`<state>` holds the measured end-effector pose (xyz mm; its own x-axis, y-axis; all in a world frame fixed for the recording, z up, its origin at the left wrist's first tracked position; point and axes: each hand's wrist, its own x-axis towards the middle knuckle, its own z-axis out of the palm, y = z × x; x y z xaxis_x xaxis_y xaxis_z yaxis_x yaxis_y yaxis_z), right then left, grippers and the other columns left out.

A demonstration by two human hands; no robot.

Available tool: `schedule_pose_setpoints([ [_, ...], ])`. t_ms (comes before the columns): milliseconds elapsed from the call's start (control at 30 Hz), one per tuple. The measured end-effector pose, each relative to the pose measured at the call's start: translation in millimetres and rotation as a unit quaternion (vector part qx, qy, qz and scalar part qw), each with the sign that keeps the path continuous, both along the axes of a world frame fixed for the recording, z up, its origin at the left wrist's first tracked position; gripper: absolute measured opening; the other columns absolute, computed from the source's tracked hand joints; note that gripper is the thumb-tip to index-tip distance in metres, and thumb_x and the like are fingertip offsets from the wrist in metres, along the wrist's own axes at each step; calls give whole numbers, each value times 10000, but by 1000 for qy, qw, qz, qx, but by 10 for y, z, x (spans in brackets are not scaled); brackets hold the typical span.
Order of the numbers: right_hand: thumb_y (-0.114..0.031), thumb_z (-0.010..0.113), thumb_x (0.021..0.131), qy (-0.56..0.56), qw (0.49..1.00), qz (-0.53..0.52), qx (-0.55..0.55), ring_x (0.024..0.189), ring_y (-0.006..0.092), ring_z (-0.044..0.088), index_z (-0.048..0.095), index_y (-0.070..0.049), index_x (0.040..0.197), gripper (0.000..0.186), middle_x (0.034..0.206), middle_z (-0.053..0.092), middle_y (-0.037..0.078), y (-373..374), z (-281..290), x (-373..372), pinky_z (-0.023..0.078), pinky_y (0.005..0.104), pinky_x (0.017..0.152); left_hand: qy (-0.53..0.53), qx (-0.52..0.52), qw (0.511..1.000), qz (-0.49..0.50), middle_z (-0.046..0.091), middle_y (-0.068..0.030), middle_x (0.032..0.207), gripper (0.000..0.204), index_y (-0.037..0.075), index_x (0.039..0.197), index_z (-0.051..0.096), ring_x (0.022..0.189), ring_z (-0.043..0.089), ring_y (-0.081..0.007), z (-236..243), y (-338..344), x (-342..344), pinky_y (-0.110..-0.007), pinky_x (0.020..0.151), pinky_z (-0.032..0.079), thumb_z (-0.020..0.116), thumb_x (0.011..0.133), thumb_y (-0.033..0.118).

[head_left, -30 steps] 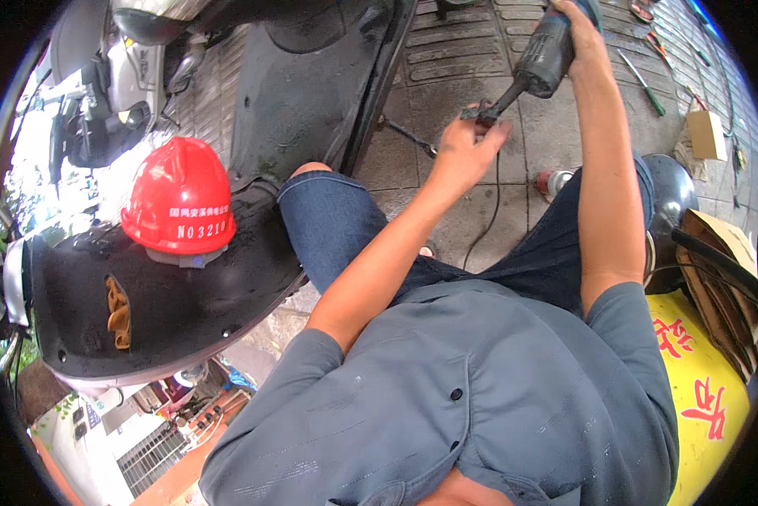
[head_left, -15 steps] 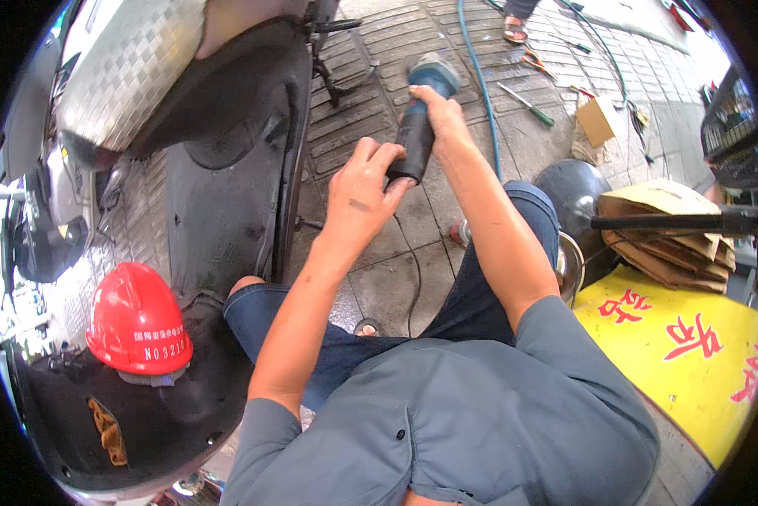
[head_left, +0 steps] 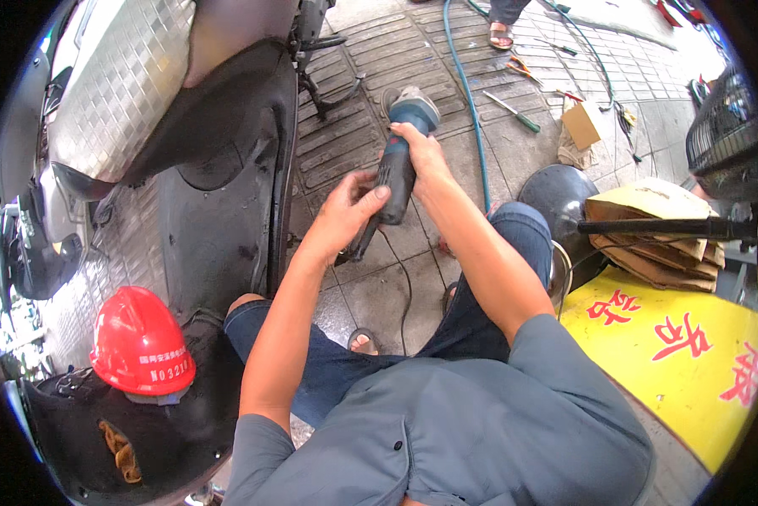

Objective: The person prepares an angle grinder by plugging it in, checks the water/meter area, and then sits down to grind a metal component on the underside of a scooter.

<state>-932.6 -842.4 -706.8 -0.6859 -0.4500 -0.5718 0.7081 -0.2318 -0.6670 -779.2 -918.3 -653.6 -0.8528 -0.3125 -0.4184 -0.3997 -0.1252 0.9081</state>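
Note:
A blue and black angle grinder point(head_left: 398, 173) is in both my hands, above the paving beside a parked motor scooter point(head_left: 214, 228). Its metal head and disc point away from me. My right hand point(head_left: 425, 160) is closed round the blue part just behind the head. Lower down, my left hand point(head_left: 345, 215) is closed on the left side of the black rear body, its thumb on the casing and its other fingers partly hidden. A thin dark cord point(head_left: 407, 291) runs down from the grinder's rear toward my feet.
A red hard hat point(head_left: 138, 341) rests on the scooter seat point(head_left: 67, 413). Ahead, a blue hose point(head_left: 472, 101), a green-handled screwdriver point(head_left: 514, 112), orange-handled pliers point(head_left: 522, 69) and a small cardboard box point(head_left: 581, 125) lie on the ground. At right are flattened cardboard point(head_left: 649, 228), a yellow board point(head_left: 640, 354) and a black fan point(head_left: 725, 126).
The grinder has come slightly nearer and to the left, its body more upright in view. My left hand has shifted from its rear end to its left side. The camera view has shifted slightly.

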Motion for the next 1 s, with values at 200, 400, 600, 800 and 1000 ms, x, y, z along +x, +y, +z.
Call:
schedule_pose_setpoints([
  [200,-282,651,804,-82,995,32,-44,622,231,614,473,-35,1035,382,787,614,140,267,469,262,530,345,557,-92,354,931,21,640,-169,928,450,-29,1126,522,787,661,-267,335,247,37,-400,720,561,613,868,328],
  [400,-431,734,755,3,984,93,152,828,167,550,502,-13,1128,606,947,591,88,762,514,620,456,318,759,-139,205,969,-3,579,-82,851,448,6,1094,467,690,589,-147,481,641,118,-307,632,520,678,827,297],
  [600,-399,797,701,-31,941,155,298,882,202,578,471,31,1118,682,978,590,132,1376,596,1359,471,321,784,-300,-93,934,-167,637,-196,917,646,-69,1140,464,786,649,-256,431,1037,462,-364,692,506,696,739,381],
  [800,-223,759,696,-132,958,-43,252,741,176,558,520,20,1016,468,897,579,89,1511,463,1459,480,313,693,-292,-216,882,-301,601,-273,1080,608,-41,1130,476,1000,604,-387,663,1214,185,-442,854,486,659,730,379],
  [1000,-316,708,726,-209,966,-38,146,631,190,555,587,-26,956,390,783,569,55,1507,160,621,456,317,558,-17,-301,947,-113,525,-215,1231,499,-38,1208,508,1151,511,-350,1523,791,-325,-389,987,404,631,791,207],
])
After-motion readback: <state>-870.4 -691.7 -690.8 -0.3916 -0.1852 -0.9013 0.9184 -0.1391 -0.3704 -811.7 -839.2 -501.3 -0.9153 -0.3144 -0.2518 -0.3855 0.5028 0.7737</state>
